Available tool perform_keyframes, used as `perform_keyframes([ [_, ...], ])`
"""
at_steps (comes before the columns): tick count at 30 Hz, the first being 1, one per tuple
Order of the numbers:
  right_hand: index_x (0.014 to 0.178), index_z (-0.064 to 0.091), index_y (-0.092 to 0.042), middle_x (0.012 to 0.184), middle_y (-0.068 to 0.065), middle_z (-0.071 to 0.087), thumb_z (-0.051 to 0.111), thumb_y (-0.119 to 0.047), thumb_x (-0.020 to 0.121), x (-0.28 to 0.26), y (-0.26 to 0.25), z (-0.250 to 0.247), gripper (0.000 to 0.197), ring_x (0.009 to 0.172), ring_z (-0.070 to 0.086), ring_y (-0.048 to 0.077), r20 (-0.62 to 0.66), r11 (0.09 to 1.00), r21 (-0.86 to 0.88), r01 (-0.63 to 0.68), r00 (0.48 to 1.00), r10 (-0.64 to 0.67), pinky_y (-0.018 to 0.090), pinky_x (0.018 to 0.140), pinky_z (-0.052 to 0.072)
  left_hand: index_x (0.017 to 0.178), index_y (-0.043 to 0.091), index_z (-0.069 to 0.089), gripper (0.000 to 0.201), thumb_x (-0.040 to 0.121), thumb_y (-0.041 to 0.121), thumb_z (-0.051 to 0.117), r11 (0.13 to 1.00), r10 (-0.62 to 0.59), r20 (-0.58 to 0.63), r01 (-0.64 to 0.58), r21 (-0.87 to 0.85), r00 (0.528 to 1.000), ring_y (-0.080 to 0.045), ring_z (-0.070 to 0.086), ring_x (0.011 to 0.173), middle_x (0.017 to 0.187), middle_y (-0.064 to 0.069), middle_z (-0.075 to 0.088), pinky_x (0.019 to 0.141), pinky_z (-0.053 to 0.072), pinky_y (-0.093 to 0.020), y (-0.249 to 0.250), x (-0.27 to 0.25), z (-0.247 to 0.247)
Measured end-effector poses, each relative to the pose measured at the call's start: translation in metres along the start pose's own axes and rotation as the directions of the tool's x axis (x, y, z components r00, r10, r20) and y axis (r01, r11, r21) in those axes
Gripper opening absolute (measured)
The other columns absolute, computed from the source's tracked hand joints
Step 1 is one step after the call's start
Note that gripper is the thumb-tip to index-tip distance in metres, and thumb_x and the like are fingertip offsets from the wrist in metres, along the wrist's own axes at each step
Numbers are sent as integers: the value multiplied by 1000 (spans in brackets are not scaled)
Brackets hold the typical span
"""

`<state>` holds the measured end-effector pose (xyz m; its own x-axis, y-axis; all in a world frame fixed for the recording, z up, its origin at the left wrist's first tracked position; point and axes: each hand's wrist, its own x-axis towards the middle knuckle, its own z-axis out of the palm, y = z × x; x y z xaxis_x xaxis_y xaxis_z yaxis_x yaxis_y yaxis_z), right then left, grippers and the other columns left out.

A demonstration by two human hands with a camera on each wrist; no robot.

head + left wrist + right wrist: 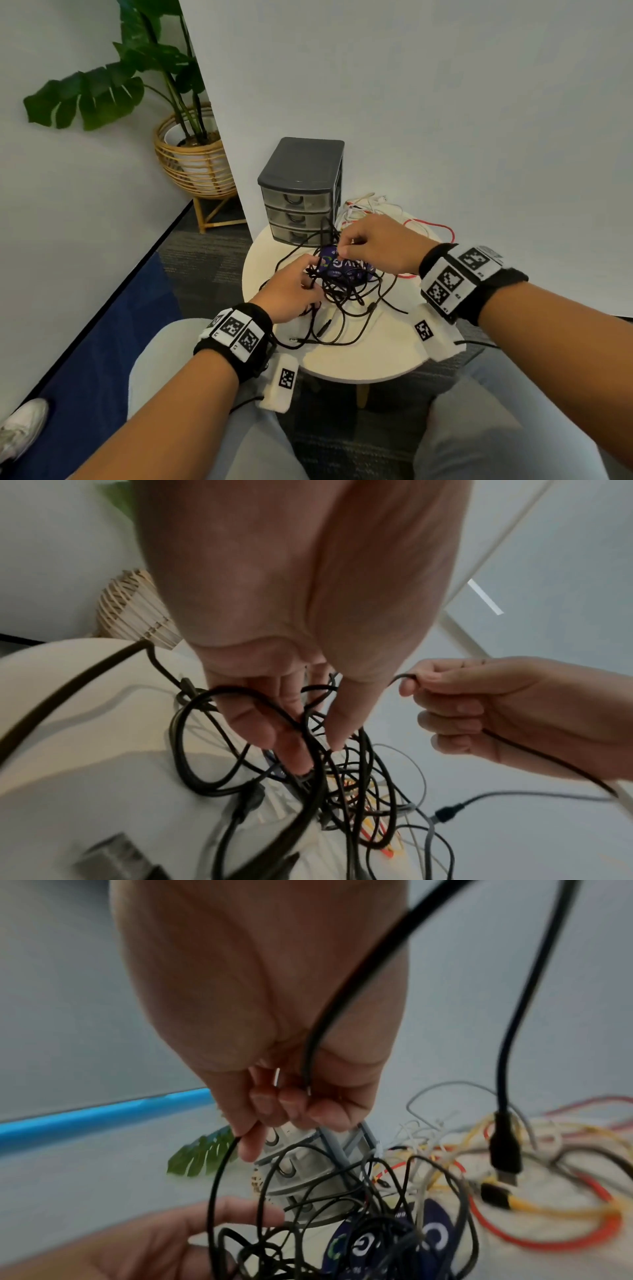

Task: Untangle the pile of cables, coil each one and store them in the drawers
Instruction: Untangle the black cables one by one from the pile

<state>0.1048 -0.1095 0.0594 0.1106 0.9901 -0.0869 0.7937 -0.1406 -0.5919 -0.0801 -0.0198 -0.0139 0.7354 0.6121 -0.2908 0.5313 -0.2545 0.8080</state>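
Head view: the right hand (371, 245) pinches one black cable (548, 761) above the black tangle (346, 291) mid-bench (376, 356), while the left hand (291, 291), fingers curled through loops, holds the knot just left of it. Drawer unit (301, 192) stands closed at the far edge. Blue card (346, 267) lettering is unreadable.

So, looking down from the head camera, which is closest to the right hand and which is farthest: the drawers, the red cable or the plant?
From the right hand:
1. Drawers, just behind-left.
2. Red cable, right; nearly tied with the drawers.
3. Plant, far back-left on the floor.
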Motion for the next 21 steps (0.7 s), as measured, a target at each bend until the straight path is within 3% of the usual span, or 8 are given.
perform_keyframes([
  [5, 81, 72, -23, 73, -11, 64, 66, -22, 94, 11, -17, -2, 15, 73, 59, 8, 187, 975, -201, 99, 981, -61, 20, 65, 37, 127, 22, 56, 30, 101, 7, 58, 988, -17, 10, 19, -156, 1000, -30, 72, 82, 98, -22, 73, 88, 58, -48, 9, -6, -5],
  [10, 81, 72, -22, 83, -3, 70, 65, -22, 95, 18, -26, 3, 15, 80, 64, 14, 200, 955, -265, 133, 976, -81, 21, 67, 41, 133, 38, 44, 55, 93, 10, 68, 999, -6, 128, 13, -50, 992, -22, 71, 87, 106, -13, 70, 87, 58, -44, 5, -5, -5],
  [12, 89, 76, -18, 87, -4, 71, 66, -23, 94, 21, -29, 7, 13, 85, 65, 16, 214, 945, -284, 163, 971, -103, 26, 75, 47, 134, 38, 45, 51, 94, 21, 72, 1000, 26, 95, -25, -14, 995, -22, 73, 83, 101, -10, 72, 84, 60, -45, 3, -5, -2],
  [14, 104, 77, -21, 91, -10, 68, 65, -26, 96, 22, -32, 4, 15, 87, 63, 11, 236, 929, -311, 202, 963, -130, 26, 80, 47, 131, 32, 51, 39, 98, 21, 67, 999, 32, 23, -31, -42, 999, -19, 75, 77, 97, -10, 73, 82, 61, -50, 2, -5, -2],
  [17, 117, 70, -23, 85, -17, 62, 52, -28, 105, 25, -29, -17, 22, 76, 62, -2, 189, 971, -218, 100, 980, -58, 15, 72, 43, 125, 27, 55, 32, 99, 9, 62, 999, 0, -4, 0, -48, 1000, -19, 76, 79, 99, -11, 72, 82, 60, -52, 2, -4, -4],
  [19, 115, 67, -20, 87, -3, 71, 46, -21, 107, 29, -16, -31, 22, 75, 71, 5, 128, 995, -90, -40, 991, 51, 21, 73, 57, 124, 29, 55, 35, 98, 5, 60, 999, -25, -2, 25, -26, 1000, -16, 76, 81, 104, -11, 69, 83, 60, -51, 1, -3, -5],
  [21, 109, 70, -15, 85, 2, 74, 51, -15, 104, 28, -4, -33, 20, 75, 74, 8, 128, 988, -85, -128, 982, 139, 27, 75, 61, 124, 31, 54, 37, 98, 4, 59, 999, -38, -6, 38, -11, 999, -13, 76, 81, 106, -9, 68, 84, 60, -49, 0, -2, -4],
])
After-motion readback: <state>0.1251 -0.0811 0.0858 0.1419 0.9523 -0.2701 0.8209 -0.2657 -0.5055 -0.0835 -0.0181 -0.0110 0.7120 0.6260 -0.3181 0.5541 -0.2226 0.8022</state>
